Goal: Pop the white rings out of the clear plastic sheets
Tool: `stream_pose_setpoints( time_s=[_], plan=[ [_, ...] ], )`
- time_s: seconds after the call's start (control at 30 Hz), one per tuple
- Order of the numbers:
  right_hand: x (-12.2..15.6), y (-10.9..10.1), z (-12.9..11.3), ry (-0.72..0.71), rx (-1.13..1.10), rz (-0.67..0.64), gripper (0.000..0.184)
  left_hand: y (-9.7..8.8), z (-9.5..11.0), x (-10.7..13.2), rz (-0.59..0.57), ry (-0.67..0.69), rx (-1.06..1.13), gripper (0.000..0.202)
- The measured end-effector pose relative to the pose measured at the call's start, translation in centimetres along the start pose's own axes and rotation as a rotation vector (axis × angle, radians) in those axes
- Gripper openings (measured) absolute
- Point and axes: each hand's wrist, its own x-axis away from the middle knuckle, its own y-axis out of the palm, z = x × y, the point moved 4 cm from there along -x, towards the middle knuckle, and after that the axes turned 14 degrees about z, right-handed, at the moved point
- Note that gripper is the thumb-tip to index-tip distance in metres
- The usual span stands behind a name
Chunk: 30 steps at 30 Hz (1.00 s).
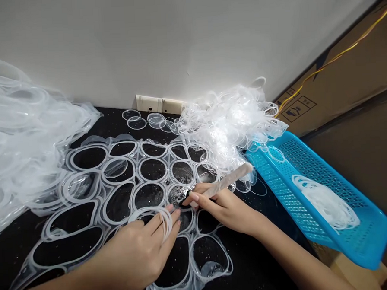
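Clear plastic sheet (100, 184) with ring-shaped holes is pinned to the black speckled table (111, 121) by the spread left hand (134, 256), a loose plastic ring (155, 216) under its fingers; a wooden-handled knife (224, 183) is pinched by the right hand (222, 208) against the sheet for control (blade mostly hidden).

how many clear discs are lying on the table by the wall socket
5 discs: two overlapping ones near the socket, three more to their right, running up to the plastic pile. More may be hidden under it.
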Motion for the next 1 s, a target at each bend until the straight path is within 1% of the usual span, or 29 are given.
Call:
stream_pose_setpoints(
  time_s=[0.1,0.13,0.2,0.3,0.37,0.53,0.7,0.8,0.87,0.93,1.0],
  plan=[
    [0.3,-0.1,-0.2,-0.088,-0.017,0.096,0.028,-0.2,0.5,0.2,0.06,-0.013,-0.052,0.037],
    [0.4,0.0,-0.4,-0.129,-0.023,0.107,0.026,-0.3,0.6,0.3,0.08,-0.016,-0.048,0.036],
    [0.4,0.4,-0.6,-0.173,-0.039,0.084,0.025,-0.3,0.8,0.5,0.082,-0.041,-0.019,0.036],
    [0.5,0.9,-0.6,-0.149,-0.058,0.011,0.024,-0.2,0.8,0.7,0.046,-0.112,0.01,0.036],
    [0.4,1.0,-0.5,-0.133,-0.059,-0.008,0.024,-0.1,0.8,0.8,0.036,-0.126,0.019,0.037],
    [0.4,1.2,-0.3,-0.129,-0.069,-0.011,0.023,-0.1,1.0,1.0,-0.008,-0.083,0.008,0.038],
    [0.4,1.3,-0.5,-0.166,-0.046,-0.003,0.022,-0.2,1.1,1.0,0.023,-0.079,-0.032,0.038],
    [0.6,1.3,-0.9,-0.199,0.023,0.005,0.023,-0.1,1.3,1.1,0.02,-0.081,-0.039,0.038],
    [0.9,1.5,-1.3,-0.271,0.114,0.016,0.026,-0.1,1.3,1.2,0.029,-0.107,-0.042,0.038],
    [1.3,2.0,-1.8,-0.39,0.229,0.049,0.029,-0.1,1.3,1.2,0.033,-0.134,-0.039,0.039],
    [1.6,2.6,-2.0,-0.496,0.351,0.089,0.031,0.0,1.2,1.1,0.008,-0.145,-0.029,0.039]
  ],
)
